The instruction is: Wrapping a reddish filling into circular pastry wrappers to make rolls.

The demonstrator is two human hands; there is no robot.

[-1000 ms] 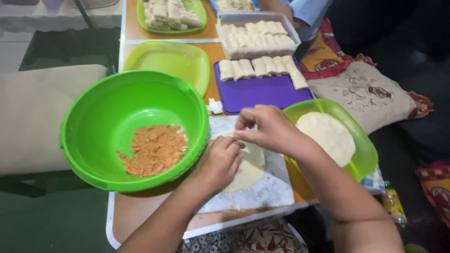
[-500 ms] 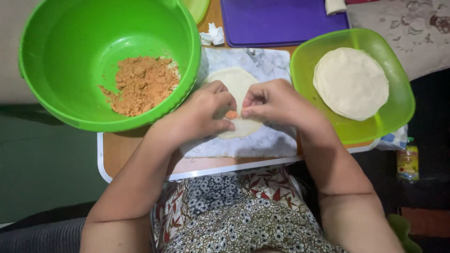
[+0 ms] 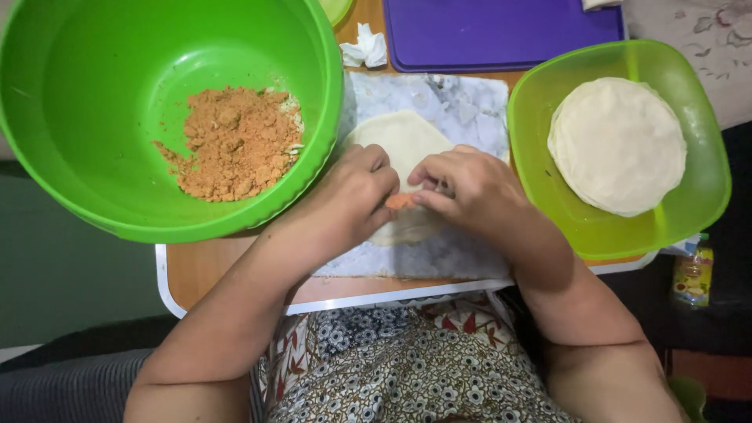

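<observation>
A round pale dough wrapper (image 3: 403, 139) lies flat on a marbled white board (image 3: 470, 106). My left hand (image 3: 348, 196) and my right hand (image 3: 466, 188) rest on the wrapper's near half, fingertips meeting over a small lump of orange filling (image 3: 401, 201). Both hands pinch or press at that lump and the wrapper's edge; how much dough is folded under the fingers is hidden. To the left stands a big green bowl (image 3: 70, 180) holding a heap of the same orange crumbly filling (image 3: 235, 141).
On the right, a lime-green square dish (image 3: 697, 211) holds a stack of round wrappers (image 3: 617, 145). A purple tray (image 3: 501, 31) lies behind the board, and a crumpled tissue (image 3: 362, 48) sits beside it. A small bottle (image 3: 692, 274) stands off the table's right edge.
The view has dropped closer to the board. My hands have come together over the wrapper, with orange filling now between the fingertips.
</observation>
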